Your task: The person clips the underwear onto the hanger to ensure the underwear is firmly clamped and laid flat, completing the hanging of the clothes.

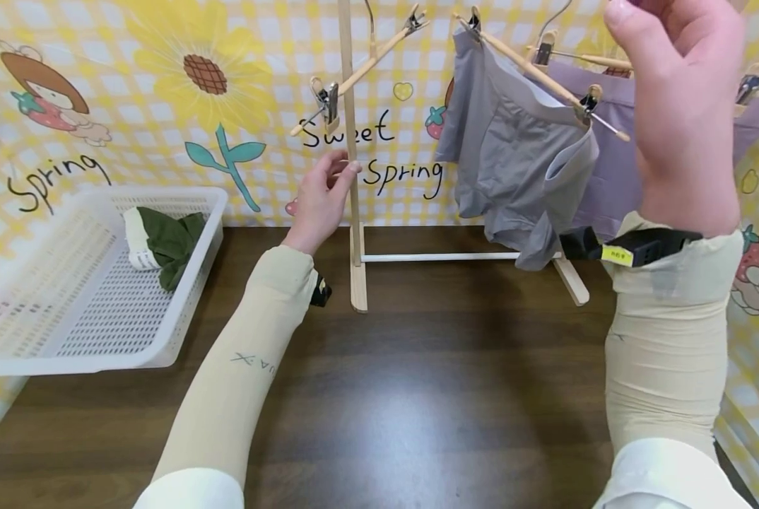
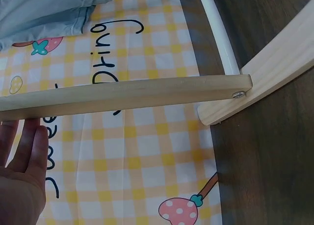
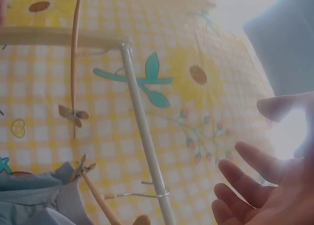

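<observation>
My left hand (image 1: 322, 201) is at the upright wooden post (image 1: 349, 85) of a garment rack, thumb in front of it; in the left wrist view its fingers (image 2: 37, 146) pass behind the post. Raised high at the right, my right hand (image 1: 691, 106) holds nothing; in the right wrist view its fingers (image 3: 255, 161) are spread and loosely bent, apart from the rack's top rail (image 3: 142, 112). Between my hands, grey shorts (image 1: 519, 134) hang from a wooden clip hanger (image 1: 532, 67). Left of them hangs a bare clip hanger (image 1: 379, 56).
A purple garment (image 1: 608, 127) hangs behind the grey shorts. At the left, a white plastic basket (image 1: 191, 283) contains a dark green garment (image 1: 169, 237) with a white part. A white bar (image 1: 437, 257) joins the rack's wooden feet (image 1: 358, 290) on the brown table (image 1: 430, 396).
</observation>
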Motion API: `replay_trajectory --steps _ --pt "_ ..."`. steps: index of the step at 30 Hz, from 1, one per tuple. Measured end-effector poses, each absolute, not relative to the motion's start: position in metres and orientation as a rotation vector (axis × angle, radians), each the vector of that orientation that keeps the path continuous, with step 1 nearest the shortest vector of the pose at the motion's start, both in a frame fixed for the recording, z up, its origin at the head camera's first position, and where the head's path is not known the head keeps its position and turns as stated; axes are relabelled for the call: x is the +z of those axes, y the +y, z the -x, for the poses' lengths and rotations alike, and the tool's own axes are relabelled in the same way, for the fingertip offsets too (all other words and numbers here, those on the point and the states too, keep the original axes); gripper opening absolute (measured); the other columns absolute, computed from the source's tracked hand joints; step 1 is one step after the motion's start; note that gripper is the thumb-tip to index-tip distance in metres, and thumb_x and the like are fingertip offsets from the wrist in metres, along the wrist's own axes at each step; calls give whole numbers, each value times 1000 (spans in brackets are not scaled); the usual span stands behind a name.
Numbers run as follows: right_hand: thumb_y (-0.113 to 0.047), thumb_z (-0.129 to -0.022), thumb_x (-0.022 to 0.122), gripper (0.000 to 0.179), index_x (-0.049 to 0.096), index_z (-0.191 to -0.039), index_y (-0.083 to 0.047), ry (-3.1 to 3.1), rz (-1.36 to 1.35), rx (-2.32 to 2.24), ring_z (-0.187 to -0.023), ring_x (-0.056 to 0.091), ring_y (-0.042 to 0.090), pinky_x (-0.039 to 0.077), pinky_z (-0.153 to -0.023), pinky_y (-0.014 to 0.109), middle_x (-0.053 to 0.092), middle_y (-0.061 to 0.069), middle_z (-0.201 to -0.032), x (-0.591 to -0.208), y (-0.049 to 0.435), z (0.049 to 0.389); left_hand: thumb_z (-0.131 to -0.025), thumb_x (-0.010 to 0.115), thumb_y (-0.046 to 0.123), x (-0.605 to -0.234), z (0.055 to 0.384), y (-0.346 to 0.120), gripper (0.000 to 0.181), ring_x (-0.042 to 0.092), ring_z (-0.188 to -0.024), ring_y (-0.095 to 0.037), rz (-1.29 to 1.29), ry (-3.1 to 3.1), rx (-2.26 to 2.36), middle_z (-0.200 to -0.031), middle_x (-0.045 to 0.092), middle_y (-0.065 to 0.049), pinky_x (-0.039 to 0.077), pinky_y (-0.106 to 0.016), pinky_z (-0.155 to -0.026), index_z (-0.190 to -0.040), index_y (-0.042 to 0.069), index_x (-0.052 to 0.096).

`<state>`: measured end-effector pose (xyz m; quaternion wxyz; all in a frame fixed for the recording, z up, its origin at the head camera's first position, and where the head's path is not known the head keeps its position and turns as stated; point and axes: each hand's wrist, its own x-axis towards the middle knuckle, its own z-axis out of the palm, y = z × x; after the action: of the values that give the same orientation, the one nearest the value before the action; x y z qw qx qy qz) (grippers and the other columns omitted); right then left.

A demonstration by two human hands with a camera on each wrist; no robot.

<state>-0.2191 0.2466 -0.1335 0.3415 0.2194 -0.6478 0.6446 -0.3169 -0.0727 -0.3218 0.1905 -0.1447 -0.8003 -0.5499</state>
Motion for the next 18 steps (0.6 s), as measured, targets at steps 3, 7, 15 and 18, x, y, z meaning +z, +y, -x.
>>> replay_trajectory --steps 3,7,15,18 --pt "-3 -97 62 19 74 -111 -3 -1717 -643 1519 -105 55 22 41 -89 27 66 16 -111 -140 242 209 -105 59 33 -321 318 -73 39 67 -101 -16 418 -2252 -1517 -121 70 -5 50 -29 -90 -134 6 60" --pt "0 -95 61 19 72 -110 5 -1639 -715 1569 -108 55 29 42 -92 31 65 23 -111 -151 233 198 -104 60 33 -320 317 -73 40 67 -101 -16 432 -2270 -1491 -121 70 -5 50 -31 -89 -134 7 60" --pt "10 -92 56 22 62 -110 20 -1436 -849 1982 -110 56 38 42 -97 38 64 29 -107 -184 217 177 -105 58 34 -317 313 -77 40 65 -107 -18 418 -2354 -1461 -124 68 -7 49 -35 -93 -135 7 58" --pt "11 -93 53 23 64 -113 17 -1506 -899 2052 -110 57 37 42 -100 39 66 27 -110 -202 211 170 -105 59 32 -315 313 -77 39 66 -106 -19 423 -2354 -1448 -124 67 -8 50 -35 -93 -134 6 58"
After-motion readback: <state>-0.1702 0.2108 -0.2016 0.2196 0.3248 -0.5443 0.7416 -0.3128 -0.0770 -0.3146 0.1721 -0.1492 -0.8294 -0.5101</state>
